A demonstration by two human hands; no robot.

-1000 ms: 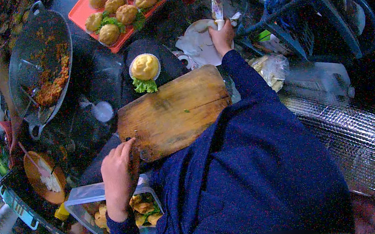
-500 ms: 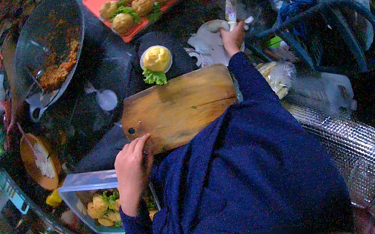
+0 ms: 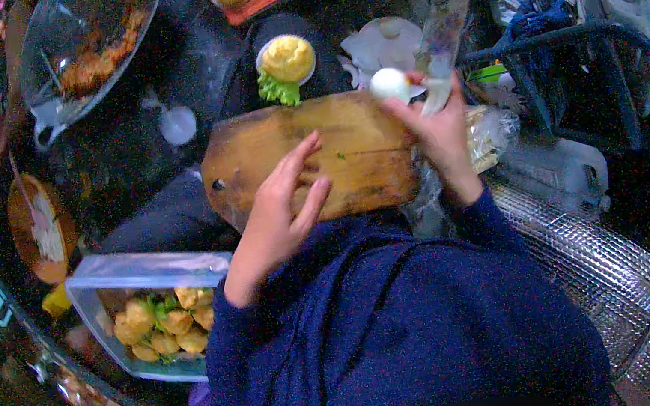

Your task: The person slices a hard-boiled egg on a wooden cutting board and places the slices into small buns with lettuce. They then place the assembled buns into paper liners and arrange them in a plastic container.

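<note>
My right hand (image 3: 445,136) is closed on a knife (image 3: 449,7), its broad blade pointing up and away. The same hand's fingers also pinch a smooth white boiled egg (image 3: 389,85), just above the right end of the wooden cutting board (image 3: 362,140). Over the board's left part is my left hand (image 3: 279,211), fingers apart and holding nothing. Beyond the far edge of the board sits a round golden bun (image 3: 287,58) in a white paper cup, with a lettuce leaf (image 3: 279,91) sticking out. Behind the egg lies a whitish plastic bag or dish (image 3: 383,40).
A large pan (image 3: 52,108) with reddish filling stands far left. The red tray (image 3: 248,12) of buns is at the back. A clear box (image 3: 94,274) of buns sits near left, a bowl (image 3: 28,242) behind it. To the right are a dark blue basket (image 3: 574,37) and a silvery roll (image 3: 607,275).
My right hand has come back toward the board, bringing the knife and egg. My left hand has moved from the board's near-left corner to above it, fingers spread. The whole view has shifted.
</note>
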